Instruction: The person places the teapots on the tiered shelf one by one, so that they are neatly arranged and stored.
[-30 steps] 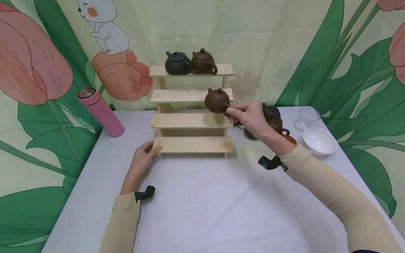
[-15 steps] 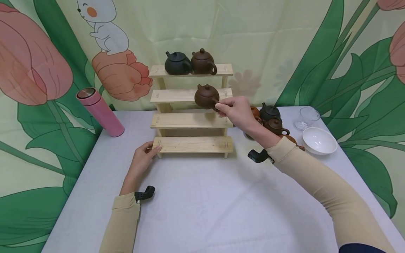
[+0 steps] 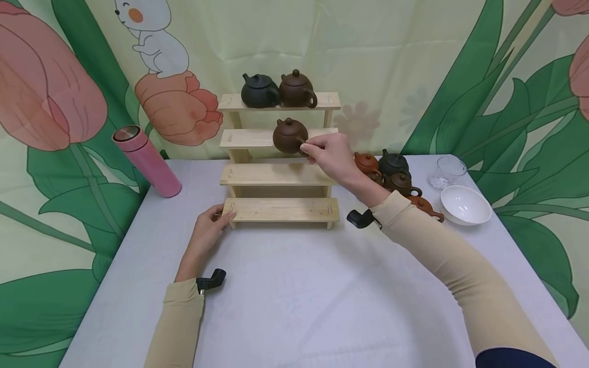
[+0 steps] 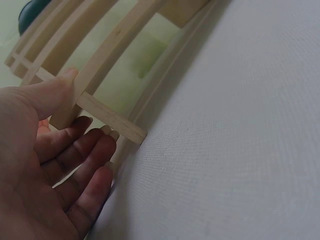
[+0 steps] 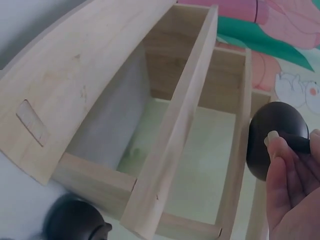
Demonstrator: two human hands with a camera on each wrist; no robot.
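Note:
My right hand (image 3: 333, 157) pinches the handle of a round brown teapot (image 3: 289, 137) between thumb and fingers. It hangs upright at the second-highest board of a stepped wooden display stand (image 3: 276, 176); whether it touches the board I cannot tell. In the right wrist view the dark teapot body (image 5: 275, 137) shows beyond the fingertips (image 5: 272, 137). My left hand (image 3: 205, 232) grips the left end of the lowest board, thumb on top and fingers underneath, as the left wrist view shows at the board's end (image 4: 67, 112). A black teapot (image 3: 259, 92) and a brown teapot (image 3: 296, 91) stand on the top board.
Right of the stand several teapots cluster, among them an orange-brown one (image 3: 366, 162), a black one (image 3: 393, 162) and a brown one (image 3: 399, 183). Beside them are a clear glass cup (image 3: 447, 171) and a white bowl (image 3: 466, 205). A pink flask (image 3: 149, 163) stands at left.
My right hand has carried the brown teapot left and slightly up along the stand, uncovering more of the teapots at right. The left hand stays on the lowest board.

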